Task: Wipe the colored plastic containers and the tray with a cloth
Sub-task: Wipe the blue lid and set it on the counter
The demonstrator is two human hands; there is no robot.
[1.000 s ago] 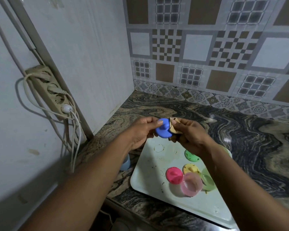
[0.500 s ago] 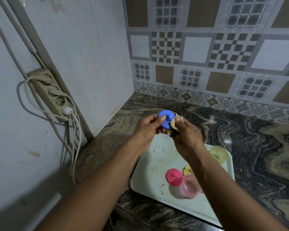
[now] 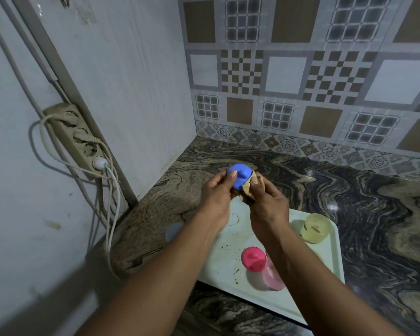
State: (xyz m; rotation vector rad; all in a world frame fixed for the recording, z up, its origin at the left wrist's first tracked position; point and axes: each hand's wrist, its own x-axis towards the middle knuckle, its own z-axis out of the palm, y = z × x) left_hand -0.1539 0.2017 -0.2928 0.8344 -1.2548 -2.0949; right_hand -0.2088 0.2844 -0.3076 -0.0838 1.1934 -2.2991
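Note:
My left hand grips a blue plastic lid above the counter, thumb on its top. My right hand pinches a tan cloth against the lid's right side. Below them lies the pale green tray, stained with brown spots. On it stand a pink lid, a clear pink container partly behind my right forearm, and a yellowish clear container at the tray's far right corner.
A pale blue container sits on the marble counter left of the tray, half hidden by my left forearm. A power strip with hanging cables is fixed to the left wall. Patterned tiles back the counter.
Both hands have lifted the blue lid and cloth slightly away from me. The view has shifted, so the green and yellow lids are hidden behind my right arm.

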